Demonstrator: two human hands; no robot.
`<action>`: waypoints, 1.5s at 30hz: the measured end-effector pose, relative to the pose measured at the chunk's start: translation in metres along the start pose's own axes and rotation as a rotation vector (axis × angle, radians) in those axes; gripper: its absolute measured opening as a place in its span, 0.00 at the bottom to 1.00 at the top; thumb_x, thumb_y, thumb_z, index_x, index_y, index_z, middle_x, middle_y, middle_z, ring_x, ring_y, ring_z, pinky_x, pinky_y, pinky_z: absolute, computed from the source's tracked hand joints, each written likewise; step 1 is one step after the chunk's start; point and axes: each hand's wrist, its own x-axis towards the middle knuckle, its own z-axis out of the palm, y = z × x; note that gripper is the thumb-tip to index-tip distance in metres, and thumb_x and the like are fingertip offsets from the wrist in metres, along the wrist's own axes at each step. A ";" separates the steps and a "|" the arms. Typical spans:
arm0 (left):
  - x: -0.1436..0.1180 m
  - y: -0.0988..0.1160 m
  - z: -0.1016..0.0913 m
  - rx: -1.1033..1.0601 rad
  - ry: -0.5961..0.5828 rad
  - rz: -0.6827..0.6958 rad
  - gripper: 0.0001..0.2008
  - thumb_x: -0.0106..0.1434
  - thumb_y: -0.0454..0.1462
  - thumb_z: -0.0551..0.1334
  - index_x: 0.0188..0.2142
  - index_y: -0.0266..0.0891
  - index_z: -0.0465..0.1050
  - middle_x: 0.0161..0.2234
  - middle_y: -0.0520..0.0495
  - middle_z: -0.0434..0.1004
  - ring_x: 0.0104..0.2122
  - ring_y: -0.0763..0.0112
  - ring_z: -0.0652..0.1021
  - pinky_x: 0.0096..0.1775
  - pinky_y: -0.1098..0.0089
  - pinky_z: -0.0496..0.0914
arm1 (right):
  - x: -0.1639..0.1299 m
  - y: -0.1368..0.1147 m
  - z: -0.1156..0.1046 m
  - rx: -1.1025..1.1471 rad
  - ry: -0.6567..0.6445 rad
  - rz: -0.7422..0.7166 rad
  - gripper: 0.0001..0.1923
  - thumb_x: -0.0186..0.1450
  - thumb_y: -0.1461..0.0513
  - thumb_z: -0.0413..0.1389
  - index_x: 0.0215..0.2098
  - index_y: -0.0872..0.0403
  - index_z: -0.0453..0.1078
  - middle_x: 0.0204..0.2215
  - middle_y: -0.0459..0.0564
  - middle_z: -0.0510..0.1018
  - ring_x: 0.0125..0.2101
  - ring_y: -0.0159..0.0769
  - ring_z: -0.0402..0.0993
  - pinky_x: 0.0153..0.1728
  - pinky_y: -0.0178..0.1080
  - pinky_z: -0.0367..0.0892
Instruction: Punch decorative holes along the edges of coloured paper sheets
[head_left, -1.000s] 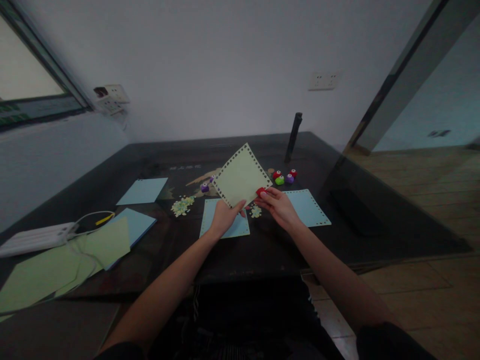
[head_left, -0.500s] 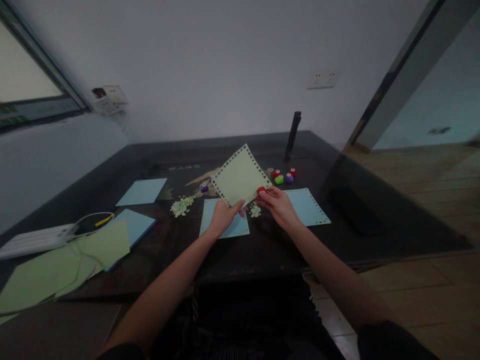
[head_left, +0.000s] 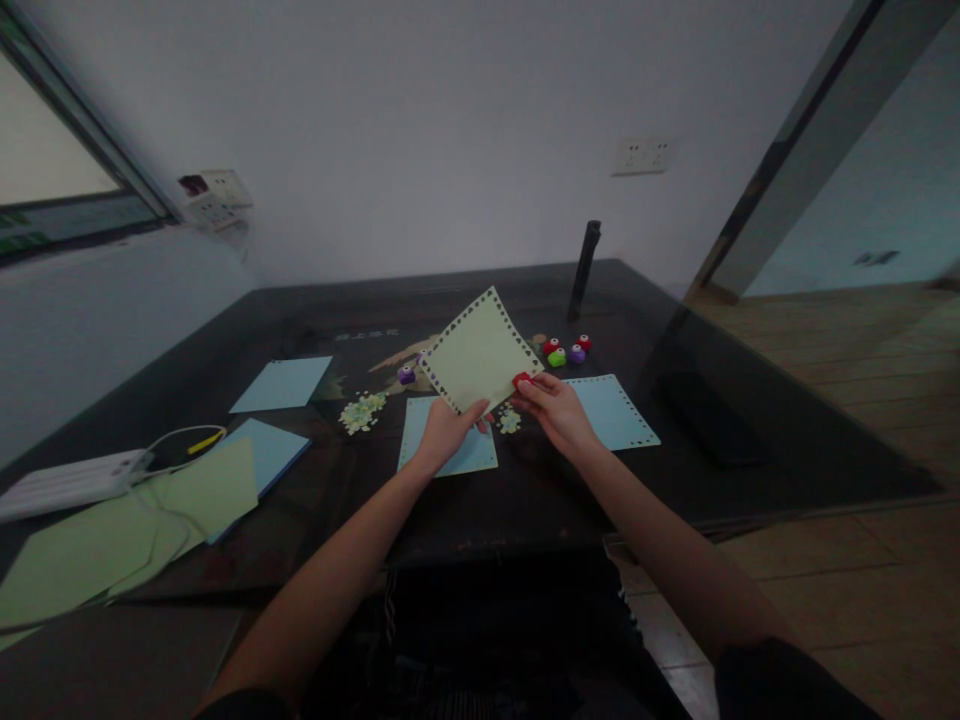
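My left hand (head_left: pixel 451 430) pinches the lower corner of a pale green sheet of paper (head_left: pixel 480 350), raised and tilted above the table. Small punched shapes line the sheet's visible edges. At its right corner, my right hand (head_left: pixel 551 405) is closed on a small red craft punch (head_left: pixel 523 380), which sits against the paper's edge. Beneath my left hand lies a light blue sheet (head_left: pixel 472 458). A little pile of paper cutouts (head_left: pixel 510 418) shows between my hands, and a larger pile of cutouts (head_left: pixel 363 411) is to the left.
Several red, green and purple punches (head_left: pixel 556 357) stand behind my right hand; a purple one (head_left: pixel 406 375) is at left. A punched blue sheet (head_left: pixel 615 415) lies right. Green paper (head_left: pixel 142 510), a power strip (head_left: pixel 71 482) and cable occupy the left. A black post (head_left: pixel 585 270) stands behind.
Hands, paper and red punch keep nearly the same pose. The whole view has shifted very slightly.
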 end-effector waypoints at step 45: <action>-0.001 0.000 0.002 -0.001 -0.024 0.053 0.13 0.61 0.37 0.57 0.21 0.37 0.73 0.17 0.50 0.74 0.23 0.69 0.75 0.40 0.67 0.68 | 0.001 0.000 -0.001 -0.053 0.027 -0.050 0.12 0.44 0.59 0.68 0.23 0.54 0.71 0.25 0.44 0.76 0.28 0.30 0.71 0.37 0.38 0.67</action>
